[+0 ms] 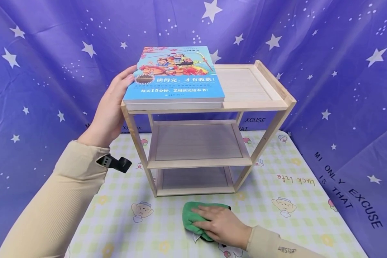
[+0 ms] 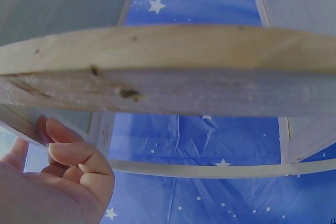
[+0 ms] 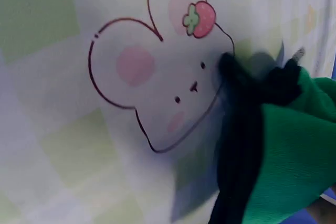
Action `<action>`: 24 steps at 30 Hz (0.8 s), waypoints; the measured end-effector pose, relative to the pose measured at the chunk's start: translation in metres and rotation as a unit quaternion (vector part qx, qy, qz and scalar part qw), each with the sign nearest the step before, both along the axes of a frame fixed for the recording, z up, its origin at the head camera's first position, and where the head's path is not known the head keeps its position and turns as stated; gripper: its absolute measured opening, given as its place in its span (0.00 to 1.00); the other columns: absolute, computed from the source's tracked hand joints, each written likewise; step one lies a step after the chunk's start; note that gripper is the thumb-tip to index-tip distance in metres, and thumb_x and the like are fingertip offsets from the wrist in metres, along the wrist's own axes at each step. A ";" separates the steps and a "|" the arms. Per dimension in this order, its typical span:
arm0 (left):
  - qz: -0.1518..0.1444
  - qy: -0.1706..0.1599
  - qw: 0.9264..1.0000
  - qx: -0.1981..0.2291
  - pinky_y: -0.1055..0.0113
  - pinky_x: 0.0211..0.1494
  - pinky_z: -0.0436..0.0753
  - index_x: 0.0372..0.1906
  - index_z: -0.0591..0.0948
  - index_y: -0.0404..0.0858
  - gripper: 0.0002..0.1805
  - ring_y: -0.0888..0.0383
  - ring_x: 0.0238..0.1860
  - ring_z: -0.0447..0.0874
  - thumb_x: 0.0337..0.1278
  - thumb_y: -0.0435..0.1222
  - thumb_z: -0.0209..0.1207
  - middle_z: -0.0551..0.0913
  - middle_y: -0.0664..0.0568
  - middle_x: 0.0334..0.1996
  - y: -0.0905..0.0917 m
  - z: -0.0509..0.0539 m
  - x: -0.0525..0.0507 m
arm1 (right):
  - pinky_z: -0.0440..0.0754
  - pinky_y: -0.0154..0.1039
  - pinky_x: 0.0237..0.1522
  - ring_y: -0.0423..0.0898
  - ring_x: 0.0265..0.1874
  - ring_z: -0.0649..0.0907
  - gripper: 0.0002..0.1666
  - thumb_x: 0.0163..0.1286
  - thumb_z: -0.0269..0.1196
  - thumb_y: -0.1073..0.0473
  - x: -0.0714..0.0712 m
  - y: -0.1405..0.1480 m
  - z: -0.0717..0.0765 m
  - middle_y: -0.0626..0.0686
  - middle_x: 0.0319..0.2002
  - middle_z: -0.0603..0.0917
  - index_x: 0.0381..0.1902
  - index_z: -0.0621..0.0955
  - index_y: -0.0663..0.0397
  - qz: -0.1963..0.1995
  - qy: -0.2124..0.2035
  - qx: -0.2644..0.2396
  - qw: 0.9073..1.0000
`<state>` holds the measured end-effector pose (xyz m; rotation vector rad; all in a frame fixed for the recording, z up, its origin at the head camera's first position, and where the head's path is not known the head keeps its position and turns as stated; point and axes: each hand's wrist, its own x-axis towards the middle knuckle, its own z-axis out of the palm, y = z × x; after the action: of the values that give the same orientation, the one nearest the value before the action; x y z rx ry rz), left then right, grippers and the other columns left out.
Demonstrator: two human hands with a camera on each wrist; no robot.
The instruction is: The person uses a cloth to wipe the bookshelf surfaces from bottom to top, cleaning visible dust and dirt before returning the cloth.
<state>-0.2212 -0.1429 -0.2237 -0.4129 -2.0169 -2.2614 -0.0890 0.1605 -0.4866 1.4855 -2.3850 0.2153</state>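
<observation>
A wooden three-tier shelf [image 1: 200,162] stands on the table. A thick blue book [image 1: 180,91] with horse riders on its cover lies on the left of its top tier. At the top left end, my left hand [image 1: 114,102] grips the shelf beside the book. In the left wrist view its fingers [image 2: 79,156] are curled at the board's edge, below a wooden upright [image 2: 168,51]. In front of the shelf, my right hand [image 1: 224,224] holds a folded green cloth [image 1: 189,218] with black edging, low over the table. The cloth hides the hand's underside.
A checked, cartoon-printed tablecloth [image 1: 116,204] covers the table. Behind and beside it hangs a purple curtain [image 1: 84,21] with white stars and lettering. The lower tiers [image 1: 196,178] stand between the shelf's uprights. A black strap [image 1: 116,163] sticks out from my left cuff.
</observation>
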 end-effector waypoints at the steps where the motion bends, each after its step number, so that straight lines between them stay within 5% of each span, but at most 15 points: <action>1: 0.004 0.000 1.000 0.004 0.50 0.75 0.57 0.72 0.66 0.55 0.28 0.51 0.74 0.58 0.70 0.52 0.52 0.57 0.54 0.75 0.000 0.000 0.000 | 0.84 0.38 0.50 0.45 0.57 0.83 0.19 0.64 0.69 0.51 0.000 -0.001 -0.001 0.50 0.62 0.81 0.54 0.84 0.37 -0.003 -0.007 0.004 1.000; 8: 0.016 -0.013 1.000 0.022 0.59 0.63 0.69 0.72 0.66 0.53 0.29 0.50 0.70 0.65 0.70 0.50 0.54 0.61 0.50 0.74 -0.002 0.001 0.004 | 0.83 0.38 0.52 0.46 0.57 0.83 0.21 0.63 0.70 0.52 0.000 -0.008 -0.011 0.50 0.62 0.81 0.55 0.84 0.36 -0.019 -0.030 0.009 0.999; 18: 0.033 -0.033 0.999 0.000 0.63 0.59 0.71 0.74 0.62 0.52 0.32 0.53 0.65 0.69 0.70 0.53 0.52 0.60 0.49 0.74 -0.007 -0.001 0.009 | 0.80 0.44 0.59 0.49 0.62 0.79 0.27 0.65 0.68 0.54 0.003 -0.014 -0.021 0.51 0.67 0.76 0.62 0.79 0.35 -0.023 -0.081 0.030 0.996; 24: 0.047 -0.031 0.998 0.007 0.73 0.35 0.69 0.74 0.62 0.44 0.33 0.64 0.37 0.72 0.72 0.52 0.51 0.70 0.56 0.45 -0.010 -0.005 0.013 | 0.78 0.47 0.61 0.52 0.67 0.75 0.27 0.73 0.60 0.48 0.000 -0.013 -0.008 0.53 0.70 0.72 0.69 0.73 0.36 -0.033 -0.116 0.025 0.992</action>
<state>-0.2082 -0.1530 -0.2286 -0.2441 -2.0024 -2.2571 -0.0892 0.1479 -0.4945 1.4726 -2.6349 0.3309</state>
